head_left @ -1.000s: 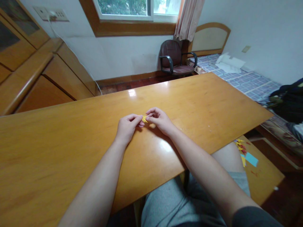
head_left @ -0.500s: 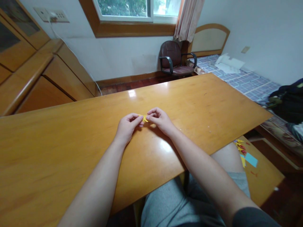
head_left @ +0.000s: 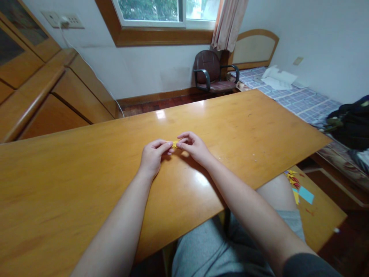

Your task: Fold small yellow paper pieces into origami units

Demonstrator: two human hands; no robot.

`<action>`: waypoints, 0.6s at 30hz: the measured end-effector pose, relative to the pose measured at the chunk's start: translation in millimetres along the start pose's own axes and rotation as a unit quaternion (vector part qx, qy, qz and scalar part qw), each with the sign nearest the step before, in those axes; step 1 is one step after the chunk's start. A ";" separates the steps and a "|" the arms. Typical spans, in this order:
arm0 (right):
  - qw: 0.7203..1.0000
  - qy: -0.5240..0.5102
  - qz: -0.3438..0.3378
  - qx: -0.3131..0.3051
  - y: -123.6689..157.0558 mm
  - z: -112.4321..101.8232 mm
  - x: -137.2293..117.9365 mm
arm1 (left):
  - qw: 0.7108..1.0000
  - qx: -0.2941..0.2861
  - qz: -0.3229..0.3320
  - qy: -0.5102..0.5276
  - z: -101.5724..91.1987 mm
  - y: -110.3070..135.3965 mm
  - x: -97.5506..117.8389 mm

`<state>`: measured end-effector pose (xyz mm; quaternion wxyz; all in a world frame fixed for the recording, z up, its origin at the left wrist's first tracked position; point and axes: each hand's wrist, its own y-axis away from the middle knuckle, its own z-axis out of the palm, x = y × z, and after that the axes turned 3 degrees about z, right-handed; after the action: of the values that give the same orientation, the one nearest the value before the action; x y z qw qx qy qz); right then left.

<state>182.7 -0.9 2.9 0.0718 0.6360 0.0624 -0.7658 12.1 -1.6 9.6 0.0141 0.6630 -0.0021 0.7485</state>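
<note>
A small piece of folded yellow paper (head_left: 175,144) is held between my two hands, just above the wooden table (head_left: 86,173). My left hand (head_left: 154,154) pinches its left end between thumb and fingers. From the other side, my right hand (head_left: 194,147) grips the right end with thumb and fingertips. Most of the paper is covered by the fingers, so its exact folded shape cannot be made out.
On a lower wooden surface (head_left: 323,223) at right lie several small folded yellow and red papers (head_left: 293,180) and a light blue sheet (head_left: 306,195). Beyond the table stand an armchair (head_left: 209,71) and a bed (head_left: 305,102) with a dark bag (head_left: 350,125).
Both hands have shifted very slightly left with the yellow paper between them. The right thumb and fingers have changed position a little on it.
</note>
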 end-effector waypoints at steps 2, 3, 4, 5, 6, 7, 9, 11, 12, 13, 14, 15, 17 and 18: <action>1.000 0.002 -0.009 0.004 0.3 -0.5 -0.8 | 1.000 0.004 -0.003 0.010 0.7 0.3 1.6; 1.000 0.002 -0.012 0.004 0.3 -0.8 -1.2 | 1.000 0.005 -0.005 0.014 1.1 0.6 2.6; 1.000 0.001 -0.015 0.004 0.3 -1.1 -1.5 | 1.000 0.006 -0.006 0.016 1.5 1.0 3.7; 1.000 0.000 -0.017 0.004 0.2 -1.3 -1.7 | 1.000 0.008 -0.007 0.019 2.0 1.3 4.8; 1.000 0.000 -0.018 0.005 0.1 -1.5 -1.8 | 1.000 0.009 -0.007 0.020 2.4 1.7 5.7; 1.000 0.001 -0.019 0.006 0.0 -1.6 -1.6 | 1.000 0.009 -0.006 0.020 2.7 1.9 6.3; 1.000 0.003 -0.024 0.007 -0.1 -1.5 -0.7 | 1.000 0.008 -0.002 0.020 2.8 2.1 6.2; 0.999 0.008 -0.032 0.006 -0.1 -1.3 0.7 | 1.000 0.003 0.004 0.017 2.0 1.6 4.4; 0.999 0.011 -0.037 0.006 -0.3 -1.3 1.6 | 1.000 0.000 0.009 0.013 1.4 1.3 2.9; 0.999 0.014 -0.042 0.006 -0.5 -1.4 2.6 | 1.000 -0.003 0.015 0.007 0.7 0.9 1.3; 0.999 0.018 -0.048 0.007 -0.9 -1.7 3.6 | 1.000 -0.005 0.022 -0.001 0.1 0.5 -0.3; 0.998 0.024 -0.054 0.008 -1.4 -2.0 4.7 | 1.000 -0.008 0.027 -0.010 -0.5 0.1 -1.7; 0.997 0.042 -0.070 0.012 -2.6 -2.8 7.1 | 0.999 -0.016 0.030 -0.025 -1.0 -0.4 -3.8; 0.995 0.054 -0.081 0.017 -3.2 -3.2 8.3 | 0.999 -0.021 0.028 -0.028 -0.9 -0.5 -4.3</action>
<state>183.7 2.5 -5.8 -0.0045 0.6704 0.1044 -0.7346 11.7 -1.2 5.2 0.0073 0.6831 -0.0370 0.7294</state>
